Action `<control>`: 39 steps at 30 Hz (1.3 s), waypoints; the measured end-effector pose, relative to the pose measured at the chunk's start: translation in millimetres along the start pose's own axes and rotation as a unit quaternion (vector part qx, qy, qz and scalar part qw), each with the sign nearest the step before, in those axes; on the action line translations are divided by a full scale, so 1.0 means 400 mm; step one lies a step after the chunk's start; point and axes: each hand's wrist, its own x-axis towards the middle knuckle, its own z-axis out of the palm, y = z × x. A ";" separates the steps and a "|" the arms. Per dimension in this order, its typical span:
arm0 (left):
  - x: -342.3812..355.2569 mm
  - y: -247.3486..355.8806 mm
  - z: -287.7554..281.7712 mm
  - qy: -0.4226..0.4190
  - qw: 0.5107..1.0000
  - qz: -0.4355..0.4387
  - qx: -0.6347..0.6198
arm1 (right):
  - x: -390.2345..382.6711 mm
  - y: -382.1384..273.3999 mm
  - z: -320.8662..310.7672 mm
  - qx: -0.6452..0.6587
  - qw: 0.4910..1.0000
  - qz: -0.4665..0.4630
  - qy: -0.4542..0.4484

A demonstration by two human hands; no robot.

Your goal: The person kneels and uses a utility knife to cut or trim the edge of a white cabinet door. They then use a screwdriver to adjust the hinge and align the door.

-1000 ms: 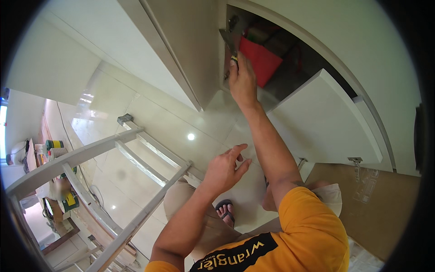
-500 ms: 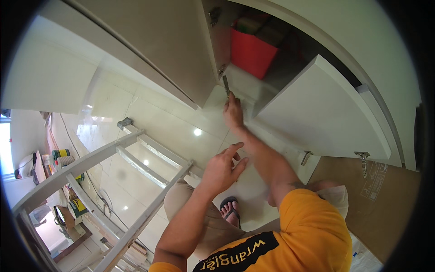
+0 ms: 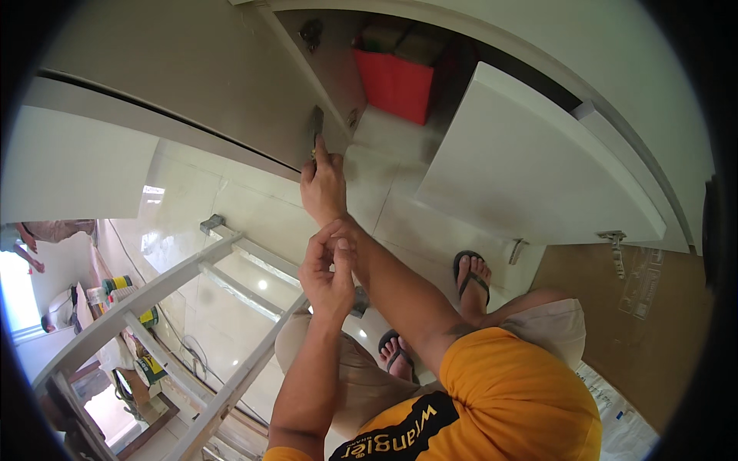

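My right hand (image 3: 323,184) grips a putty knife (image 3: 317,123) with a flat grey blade, the forefinger stretched along it. The blade lies at the lower edge of a grey cabinet panel (image 3: 207,84); whether it touches cannot be made out. My left hand (image 3: 329,269) is beside my right wrist, fingers loosely bent and thumb raised, with nothing seen in it. To the right, a white cabinet door (image 3: 530,161) stands swung out, metal hinges (image 3: 613,240) on its edge. A red box (image 3: 393,83) sits inside the open cabinet.
A metal ladder (image 3: 169,276) stands on the tiled floor (image 3: 223,200) at my left. Beyond it are several paint cans (image 3: 150,369), a cable (image 3: 165,323) and another person's hand (image 3: 31,265). Brown cardboard (image 3: 596,307) lies at the right.
My right hand has moved left with the putty knife, from the cabinet's bottom corner to the grey panel. My left hand has come closer to the right wrist, its fingers more bent. The view has shifted.
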 end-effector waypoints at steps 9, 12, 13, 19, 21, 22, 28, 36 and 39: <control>-0.007 0.005 0.004 0.000 1.000 0.013 0.016 | -0.002 -0.014 -0.065 0.005 0.999 0.014 -0.046; -0.010 0.001 0.001 -0.004 0.999 0.011 0.032 | 0.037 -0.012 -0.085 0.006 0.999 0.008 -0.038; -0.009 0.000 0.000 -0.002 0.999 0.004 0.046 | 0.041 -0.009 -0.093 -0.002 0.999 -0.005 -0.048; -0.010 -0.006 0.007 -0.011 1.000 0.004 0.029 | 0.028 0.005 -0.115 -0.007 0.997 -0.045 -0.068; -0.012 -0.005 0.010 -0.020 0.999 0.003 0.029 | 0.031 0.002 -0.113 0.007 0.998 -0.045 -0.044; -0.012 -0.004 0.009 -0.024 0.999 0.002 0.033 | 0.032 -0.001 -0.112 -0.003 0.998 -0.035 -0.054; -0.014 0.000 0.005 -0.030 0.999 -0.003 0.041 | 0.024 -0.009 -0.113 -0.007 0.997 -0.039 -0.059; -0.018 0.003 0.004 -0.039 0.998 -0.007 0.051 | 0.039 -0.016 -0.127 -0.009 0.998 -0.042 -0.052; -0.016 0.003 0.004 -0.044 0.998 -0.002 0.053 | 0.043 -0.018 -0.132 -0.038 0.995 -0.013 -0.091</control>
